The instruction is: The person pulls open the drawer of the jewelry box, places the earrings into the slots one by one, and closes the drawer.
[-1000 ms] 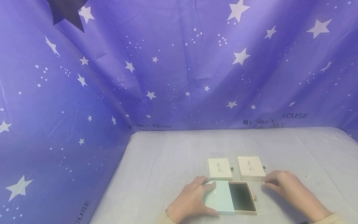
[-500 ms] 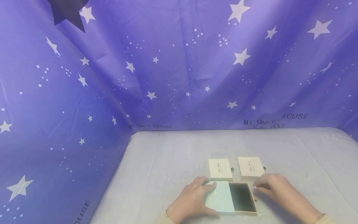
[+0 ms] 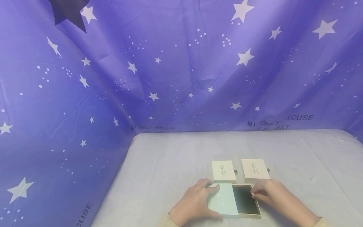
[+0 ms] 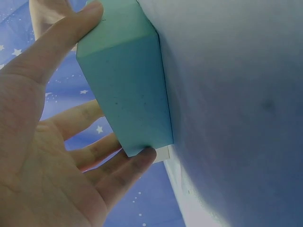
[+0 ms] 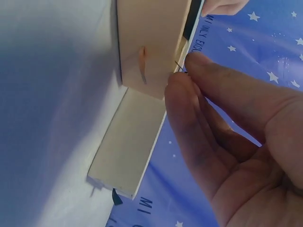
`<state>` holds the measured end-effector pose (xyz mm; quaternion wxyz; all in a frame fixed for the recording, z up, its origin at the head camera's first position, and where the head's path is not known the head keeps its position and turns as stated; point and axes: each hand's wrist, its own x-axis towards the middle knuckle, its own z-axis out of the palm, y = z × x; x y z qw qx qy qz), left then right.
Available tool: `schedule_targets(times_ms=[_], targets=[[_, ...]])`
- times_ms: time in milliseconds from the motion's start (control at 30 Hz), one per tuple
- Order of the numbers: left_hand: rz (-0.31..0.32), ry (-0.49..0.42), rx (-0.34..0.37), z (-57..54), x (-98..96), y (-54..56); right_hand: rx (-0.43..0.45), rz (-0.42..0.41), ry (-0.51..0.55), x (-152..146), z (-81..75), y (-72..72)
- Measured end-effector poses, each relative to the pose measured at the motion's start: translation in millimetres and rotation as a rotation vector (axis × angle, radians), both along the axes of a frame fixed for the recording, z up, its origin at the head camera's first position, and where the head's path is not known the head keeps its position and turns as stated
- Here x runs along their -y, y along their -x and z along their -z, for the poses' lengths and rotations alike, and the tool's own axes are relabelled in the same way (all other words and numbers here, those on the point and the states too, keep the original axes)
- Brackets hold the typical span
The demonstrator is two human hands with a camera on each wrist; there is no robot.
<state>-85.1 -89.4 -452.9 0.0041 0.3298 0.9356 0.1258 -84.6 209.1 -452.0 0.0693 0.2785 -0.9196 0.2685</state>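
Note:
A pale mint-green drawer box (image 3: 227,203) lies on the cloth, its black-lined drawer (image 3: 250,216) pulled out to the right. My left hand (image 3: 195,200) grips the box's outer sleeve, thumb and fingers spread around its left end. Over the drawer's right rim, my right hand (image 3: 275,194) pinches a tiny white earring (image 3: 252,194) between thumb and forefinger. Its thin pin (image 5: 178,65) sticks out past the fingertips in the right wrist view. The drawer's front there is peach, with a small ribbon tab (image 5: 143,66).
Two cream boxes stand behind the mint one: a left box (image 3: 222,170) and a right box (image 3: 255,168), each with a dark tab on its right side. Small white pieces (image 3: 313,178) lie to the right on the pale cloth (image 3: 175,157). A purple star-printed curtain (image 3: 181,69) hangs behind.
My right hand has moved left with the earring, from beside the right cream box to over the drawer's right rim. The left hand and the boxes have stayed put.

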Motion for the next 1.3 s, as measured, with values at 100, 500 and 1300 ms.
schedule_targets(times_ms=[100,500,1300], targets=[[-0.003,-0.001,0.005,0.1,0.1,0.2,-0.009,-0.017,0.015,2,2.0,-0.5],[0.003,-0.011,-0.003,1.5,0.0,2.3,-0.103,-0.125,0.005,9,6.5,3.9],[0.003,-0.017,0.009,3.4,0.9,2.8,0.053,-0.118,-0.056,29,2.7,3.0]])
